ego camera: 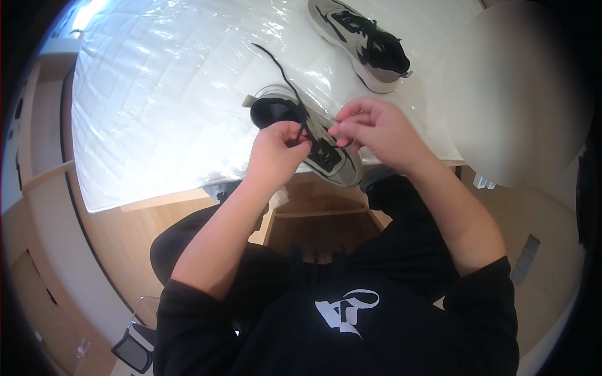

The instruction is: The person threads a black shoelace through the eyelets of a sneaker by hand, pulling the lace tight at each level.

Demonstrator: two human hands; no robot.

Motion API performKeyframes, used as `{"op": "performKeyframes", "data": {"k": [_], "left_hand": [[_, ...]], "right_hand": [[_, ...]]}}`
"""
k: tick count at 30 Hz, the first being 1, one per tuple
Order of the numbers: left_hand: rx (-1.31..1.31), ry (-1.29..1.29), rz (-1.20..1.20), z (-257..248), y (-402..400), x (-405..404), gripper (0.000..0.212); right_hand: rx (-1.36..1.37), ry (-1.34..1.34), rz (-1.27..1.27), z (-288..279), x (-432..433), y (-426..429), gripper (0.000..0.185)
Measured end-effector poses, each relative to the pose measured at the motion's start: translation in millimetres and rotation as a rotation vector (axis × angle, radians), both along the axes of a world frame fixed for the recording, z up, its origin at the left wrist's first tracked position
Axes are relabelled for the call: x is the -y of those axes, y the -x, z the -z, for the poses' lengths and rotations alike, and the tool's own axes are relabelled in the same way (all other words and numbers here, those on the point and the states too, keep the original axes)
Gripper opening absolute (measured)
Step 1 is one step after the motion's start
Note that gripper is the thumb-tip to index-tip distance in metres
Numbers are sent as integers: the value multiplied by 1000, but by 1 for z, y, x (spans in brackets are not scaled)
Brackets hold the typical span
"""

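Note:
A grey and black sneaker lies on the plastic-covered mattress, its toe at the near edge and its heel towards the upper left. My left hand is over its lacing, thumb and fingers pinched on the black shoelace. One loose end of that lace trails past the heel onto the plastic. On the sneaker's other side is my right hand, fingers curled and slightly blurred; whether it holds lace is unclear. Farther back sits a matching sneaker with its lace tied.
Below the mattress edge, a wooden compartment shows between my knees. A mesh-backed chair stands at the lower left. Wooden cabinetry runs along the left side. A large blurred area covers the right.

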State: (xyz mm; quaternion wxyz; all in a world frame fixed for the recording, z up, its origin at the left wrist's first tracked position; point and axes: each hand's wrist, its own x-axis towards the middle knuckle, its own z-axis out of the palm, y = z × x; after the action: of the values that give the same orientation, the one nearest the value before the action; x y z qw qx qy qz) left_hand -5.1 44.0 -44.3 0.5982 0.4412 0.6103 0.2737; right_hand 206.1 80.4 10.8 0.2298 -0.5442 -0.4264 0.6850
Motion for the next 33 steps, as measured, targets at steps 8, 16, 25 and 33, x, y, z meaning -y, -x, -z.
{"op": "performKeyframes", "data": {"k": [8,16,25,33], "left_hand": [[34,54,141,2,3,2,15],[53,35,122,9,-2,2,15],[-168,4,256,3,-6,-4,12],[-176,-357,71,-44,-4,-1,16]], "right_hand": [[211,-13,-123,52,19,13,14],[265,-35,-74,54,23,19,16],[-16,-85,-111,51,16,9,17],[599,-700,-497,37,6,11,27]]}}
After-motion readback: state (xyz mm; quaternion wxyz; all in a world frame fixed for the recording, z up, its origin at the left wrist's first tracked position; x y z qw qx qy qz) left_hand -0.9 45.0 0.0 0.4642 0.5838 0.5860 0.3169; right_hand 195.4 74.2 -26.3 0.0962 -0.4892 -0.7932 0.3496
